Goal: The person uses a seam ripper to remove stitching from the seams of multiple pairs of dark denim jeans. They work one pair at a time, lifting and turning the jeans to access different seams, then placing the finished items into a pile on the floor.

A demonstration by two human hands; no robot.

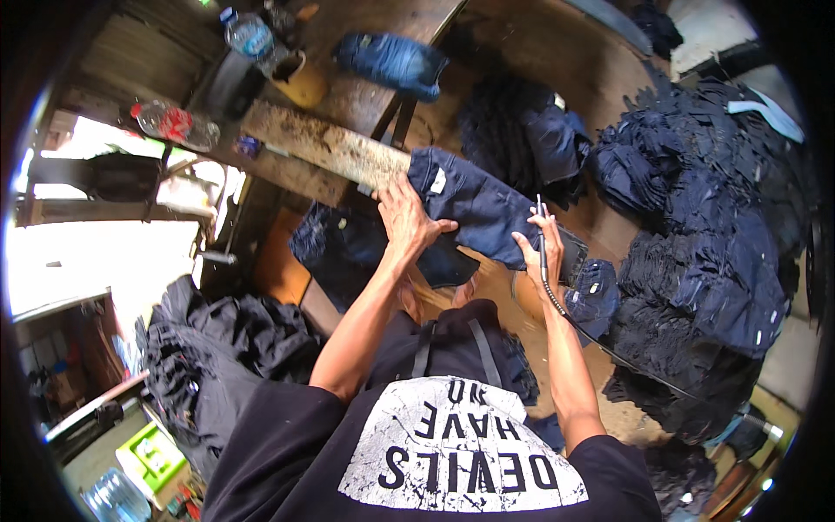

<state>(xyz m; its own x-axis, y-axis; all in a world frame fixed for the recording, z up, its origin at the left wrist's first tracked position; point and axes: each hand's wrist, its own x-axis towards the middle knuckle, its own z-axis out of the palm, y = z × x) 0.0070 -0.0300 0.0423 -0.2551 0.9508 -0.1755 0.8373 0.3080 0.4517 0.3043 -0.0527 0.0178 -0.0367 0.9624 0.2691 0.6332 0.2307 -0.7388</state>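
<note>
A dark blue denim garment (474, 204) lies across a worn wooden table edge in front of me. My left hand (404, 217) presses flat on its near left part, fingers spread. My right hand (541, 245) is closed around a thin pen-like tool with a black cable, its tip pointing up at the garment's right edge. The cable (609, 344) trails down and to the right past my forearm.
A big heap of dark denim pieces (704, 244) fills the right side. More dark garments (226, 348) pile at lower left. On the wooden bench (322, 143) at the back sit plastic bottles (248, 35) and folded jeans (391, 61).
</note>
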